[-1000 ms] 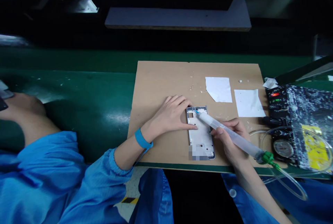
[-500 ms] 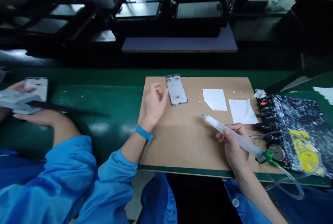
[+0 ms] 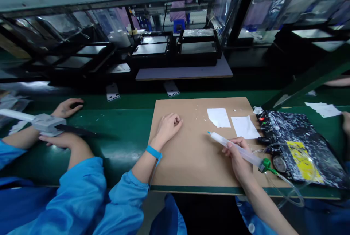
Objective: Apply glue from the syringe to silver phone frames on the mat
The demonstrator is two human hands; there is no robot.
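Observation:
My left hand, a blue strap around its wrist, rests on the brown board with its fingers curled in and nothing visible in them. In my right hand is a translucent dispensing syringe, held like a pen. Its blue tip points up and left, above the board. A green connector joins the syringe's back end to a clear tube. Past the board's far edge lies a pale phone frame.
Two white paper pieces lie on the board. Right of it stands a stained dispenser box with a gauge. A second phone frame lies back left. A co-worker's hands are at left, near a grey-white tool. Black trays stand behind.
The phone frame beside my left hand has left the board; one now lies beyond the far edge. My left hand has lowered and curled. The co-worker's hands no longer hold a frame. The view has tilted up.

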